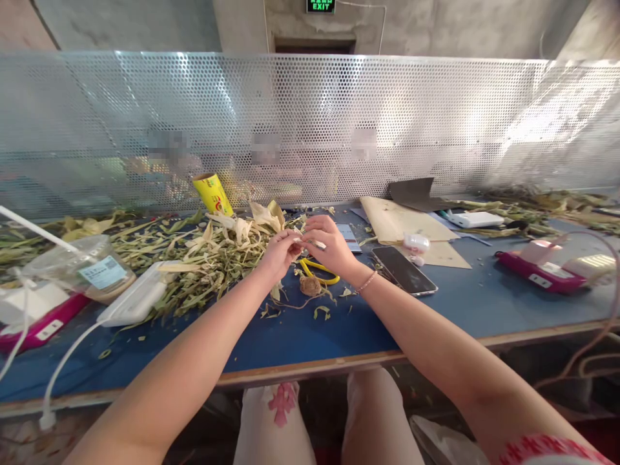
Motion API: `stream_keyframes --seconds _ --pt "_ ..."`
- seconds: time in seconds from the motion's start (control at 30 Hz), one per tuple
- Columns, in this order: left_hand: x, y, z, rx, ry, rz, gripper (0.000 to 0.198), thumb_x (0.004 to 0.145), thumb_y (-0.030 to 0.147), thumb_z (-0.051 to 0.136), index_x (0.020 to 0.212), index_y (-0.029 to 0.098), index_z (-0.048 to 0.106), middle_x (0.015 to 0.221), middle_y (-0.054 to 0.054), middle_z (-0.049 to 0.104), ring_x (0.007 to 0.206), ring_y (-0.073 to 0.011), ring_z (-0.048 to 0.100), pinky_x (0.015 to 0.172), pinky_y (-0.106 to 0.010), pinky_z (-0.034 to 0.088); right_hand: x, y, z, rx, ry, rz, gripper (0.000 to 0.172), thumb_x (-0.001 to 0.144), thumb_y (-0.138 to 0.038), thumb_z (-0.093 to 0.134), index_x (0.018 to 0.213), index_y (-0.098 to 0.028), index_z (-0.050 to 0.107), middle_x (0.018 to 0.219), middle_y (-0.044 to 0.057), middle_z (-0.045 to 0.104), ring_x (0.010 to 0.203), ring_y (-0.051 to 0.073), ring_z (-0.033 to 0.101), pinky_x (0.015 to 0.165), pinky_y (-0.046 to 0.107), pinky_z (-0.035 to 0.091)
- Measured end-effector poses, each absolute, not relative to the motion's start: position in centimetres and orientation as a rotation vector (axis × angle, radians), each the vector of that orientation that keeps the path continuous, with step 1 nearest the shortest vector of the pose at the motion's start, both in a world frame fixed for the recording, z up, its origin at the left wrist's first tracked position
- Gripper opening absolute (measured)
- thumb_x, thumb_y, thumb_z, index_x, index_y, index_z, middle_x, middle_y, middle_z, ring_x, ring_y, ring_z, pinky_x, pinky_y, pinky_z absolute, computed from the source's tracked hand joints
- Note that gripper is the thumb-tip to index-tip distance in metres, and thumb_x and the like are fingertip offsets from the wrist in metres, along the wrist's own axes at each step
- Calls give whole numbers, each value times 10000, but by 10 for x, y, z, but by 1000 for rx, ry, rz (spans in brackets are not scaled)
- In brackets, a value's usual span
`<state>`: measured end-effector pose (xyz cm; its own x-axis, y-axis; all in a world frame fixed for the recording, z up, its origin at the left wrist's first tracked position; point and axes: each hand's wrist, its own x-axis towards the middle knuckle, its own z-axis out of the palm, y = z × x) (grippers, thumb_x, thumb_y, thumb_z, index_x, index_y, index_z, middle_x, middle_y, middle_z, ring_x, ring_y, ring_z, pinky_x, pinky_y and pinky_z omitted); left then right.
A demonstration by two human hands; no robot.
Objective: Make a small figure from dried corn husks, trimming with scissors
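Observation:
My left hand [281, 253] and my right hand [332, 245] meet above the middle of the table, fingertips pinched together. Between them is a small pale piece [317, 245] that looks like dried husk, mostly covered by the fingers. Just below my hands lie yellow scissor handles [325, 279] and a ball of brown twine [310, 285] with a loose end trailing on the blue tabletop. To the left spreads a heap of dried leaves and husks [213, 258], its palest, broadest pieces close to my left hand.
A yellow tube [212, 194] stands behind the heap, near a perforated metal screen [310, 97]. A plastic cup [104, 268] and white power bank [135, 297] are left. On the right are a phone [404, 270], brown paper [402, 219], an earbud case [416, 243] and a pink power strip [540, 271].

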<state>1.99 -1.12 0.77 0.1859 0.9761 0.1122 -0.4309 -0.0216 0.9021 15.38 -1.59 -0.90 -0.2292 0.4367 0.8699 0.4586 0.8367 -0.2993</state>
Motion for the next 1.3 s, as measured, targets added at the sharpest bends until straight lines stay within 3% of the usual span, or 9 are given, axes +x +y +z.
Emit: stream_keyframes --seconds 0.13,0.37,0.5,0.63,0.8,0.93,1.03,1.13,1.3 --pt "18 -8 5 1024 687 1296 106 562 96 607 535 136 512 501 37 524 499 -37 479 548 -172 385 152 -17 -6 -790 -1793 132 68 778 -210 526 754 -198 588 774 35 565 772 143 548 687 287 483" --pt "21 -10 5 1138 751 1323 60 547 81 602 578 131 592 533 23 551 512 -54 478 552 -202 374 150 -11 -8 -953 -1607 397 76 726 -256 523 713 -183 538 685 3 559 646 116 518 598 250 443" --pt "20 -7 1 1276 780 1345 68 554 157 657 604 140 615 558 22 561 547 -70 485 590 -221 386 148 -11 -8 -962 -1541 563 111 706 -297 528 702 -187 513 607 -22 526 562 103 494 562 248 433" --pt "18 -3 -5 1497 807 1363 149 588 273 688 614 147 613 573 22 552 566 -76 474 593 -219 377 147 -11 -7 -938 -1484 679 113 688 -299 533 695 -190 502 618 -22 526 567 106 508 575 256 448" --pt "18 -3 -6 1411 821 1387 171 592 285 687 606 148 587 560 33 518 558 -69 458 583 -212 364 155 -6 -5 -1031 -1515 507 161 734 -333 494 724 -181 544 694 0 560 659 118 508 625 253 416" --pt "18 -4 -2 1307 786 1419 175 567 259 695 561 143 564 522 38 498 526 -60 433 559 -207 351 162 -2 -5 -1135 -1673 703 235 751 -347 474 592 -177 503 550 -27 501 546 102 463 544 233 363" --pt "17 -2 -1 1334 795 1422 176 569 259 690 542 144 558 495 39 482 501 -58 413 530 -207 334 164 0 -7 -1146 -1627 868 184 724 -298 495 585 -179 483 465 -53 441 450 82 409 477 222 331" --pt "16 1 -5 1389 798 1387 180 577 272 684 533 149 559 478 35 475 490 -65 411 516 -213 328 165 0 -5 -1119 -1475 839 113 689 -283 534 655 -179 504 459 -67 425 434 76 399 461 218 335" --pt "15 3 -9 1455 834 1354 200 603 294 663 522 155 544 444 36 447 443 -63 378 470 -218 286 166 -6 1 -922 -1447 746 167 666 -332 578 687 -177 518 527 -59 451 485 69 427 503 222 384"
